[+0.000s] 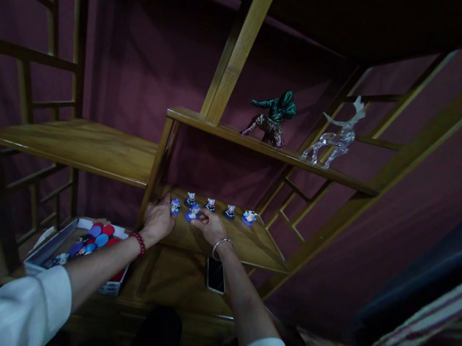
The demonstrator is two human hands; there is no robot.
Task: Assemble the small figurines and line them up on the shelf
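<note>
Two purple figurines [193,212] seem light, rigid, best held low; the right hand [211,228] pinches one; whether the left hand [159,220] pinches is unclear.

Wooden shelving [71,142] against dim maroon walls [152,63]

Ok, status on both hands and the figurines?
Left hand at one purple figurine. Right hand touching second purple figurine. Four other figurines stand farther back; no visible obstruction.

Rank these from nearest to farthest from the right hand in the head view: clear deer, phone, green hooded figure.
1. Phone, below the right hand.
2. Green hooded figure, middle of the upper shelf.
3. Clear deer, right end of that shelf.
</note>
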